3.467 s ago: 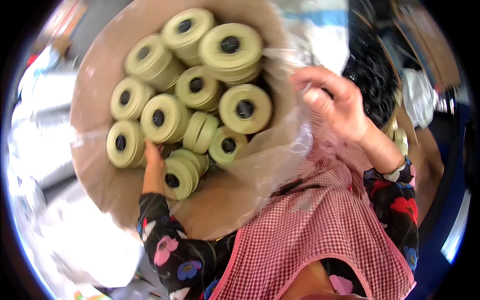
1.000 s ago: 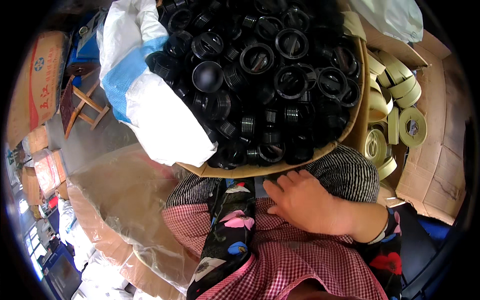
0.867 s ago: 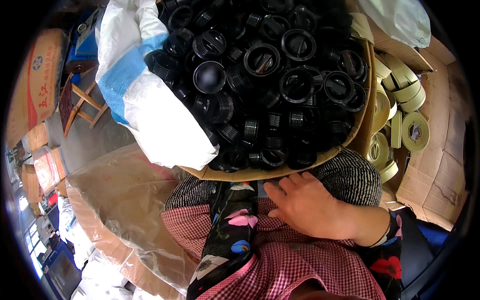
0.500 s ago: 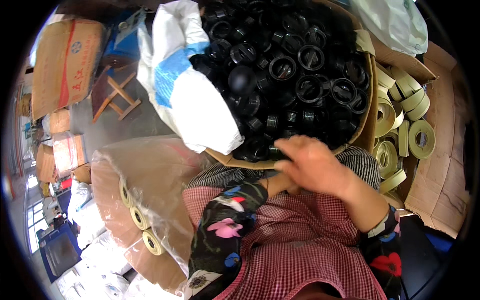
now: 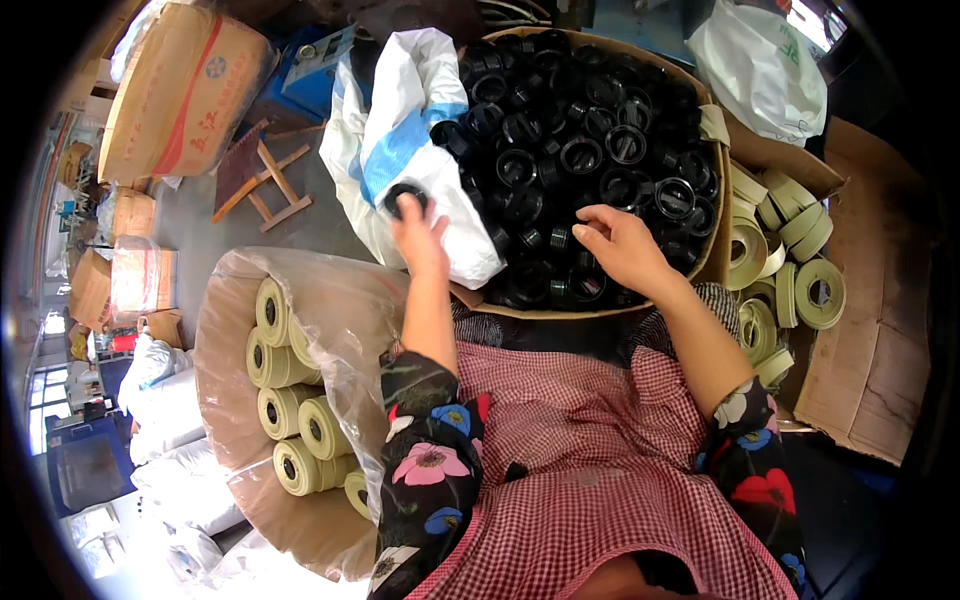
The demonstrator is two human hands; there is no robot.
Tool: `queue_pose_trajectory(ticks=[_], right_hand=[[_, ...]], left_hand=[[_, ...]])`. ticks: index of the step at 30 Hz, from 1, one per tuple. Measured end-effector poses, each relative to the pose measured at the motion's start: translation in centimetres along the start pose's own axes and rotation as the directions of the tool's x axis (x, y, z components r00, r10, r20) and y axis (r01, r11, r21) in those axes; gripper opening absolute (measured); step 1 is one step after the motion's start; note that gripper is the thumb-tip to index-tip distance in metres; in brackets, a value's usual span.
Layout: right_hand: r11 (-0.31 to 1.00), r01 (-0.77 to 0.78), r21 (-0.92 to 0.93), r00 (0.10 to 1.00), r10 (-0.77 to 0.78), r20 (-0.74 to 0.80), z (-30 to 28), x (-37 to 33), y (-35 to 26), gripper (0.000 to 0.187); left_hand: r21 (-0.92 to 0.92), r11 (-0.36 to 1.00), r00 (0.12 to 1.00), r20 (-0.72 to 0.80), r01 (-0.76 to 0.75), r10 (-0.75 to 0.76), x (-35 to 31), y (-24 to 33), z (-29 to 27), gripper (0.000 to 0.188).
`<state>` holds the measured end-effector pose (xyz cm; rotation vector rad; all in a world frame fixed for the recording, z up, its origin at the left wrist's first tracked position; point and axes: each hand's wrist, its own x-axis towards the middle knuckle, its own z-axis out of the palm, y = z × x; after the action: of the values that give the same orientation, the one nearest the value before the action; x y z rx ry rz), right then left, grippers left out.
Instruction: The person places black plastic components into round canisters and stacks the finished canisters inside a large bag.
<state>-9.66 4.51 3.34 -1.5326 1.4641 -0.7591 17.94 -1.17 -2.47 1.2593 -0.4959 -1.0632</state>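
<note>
Over the white and blue woven sack [image 5: 375, 215], my left hand [image 5: 422, 240] is closed on a black plastic ring fitting [image 5: 405, 197], gripped between thumb and fingers. My right hand [image 5: 625, 250] hovers at the near side of a heap of black threaded plastic fittings [image 5: 580, 155], its fingers bent and thumb apart, with nothing visible in them. These fittings fill a cardboard box [image 5: 718, 200] in front of my lap. The sack drapes over the box's left side.
At left stands a plastic-lined carton [image 5: 225, 400] with several pale yellow-green rolls [image 5: 300, 468]. More pale yellow-green ring parts [image 5: 820, 292] lie in an open carton [image 5: 870, 340] at right. A white plastic bag [image 5: 765, 75] sits at the far right, a wooden stool [image 5: 270, 185] at the far left.
My hands, together at the box's near edge before, have come apart. My left hand is now over the sack with a black fitting; my right is over the heap. The view has shifted too.
</note>
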Motion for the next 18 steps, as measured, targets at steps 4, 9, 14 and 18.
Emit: queue_pose_trajectory(ticks=[4,9,14,18], right_hand=[[0.995,-0.006,-0.097,1.000,0.006,0.004,0.8,0.6,-0.4,0.037],[0.987,0.141,-0.076,0.988,-0.145,-0.051,4.3,0.8,-0.9,0.032],[0.700,0.533,-0.475,0.774,-0.631,-0.062,7.0,6.4,-1.6,0.022],[0.478,0.510,-0.715,0.791,-0.588,0.171,11.2,13.4,-5.6,0.024]], left_hand=[[-0.049,0.997,0.994,-0.095,0.056,-0.061,0.8,2.2,-2.0,0.058],[-0.326,0.921,0.941,-0.186,0.211,-0.282,2.0,3.8,-3.7,0.051],[-0.539,0.782,0.870,-0.168,0.313,-0.464,3.6,4.2,-5.4,0.055],[-0.599,0.754,0.795,-0.303,0.270,-0.525,5.0,3.7,-5.7,0.055]])
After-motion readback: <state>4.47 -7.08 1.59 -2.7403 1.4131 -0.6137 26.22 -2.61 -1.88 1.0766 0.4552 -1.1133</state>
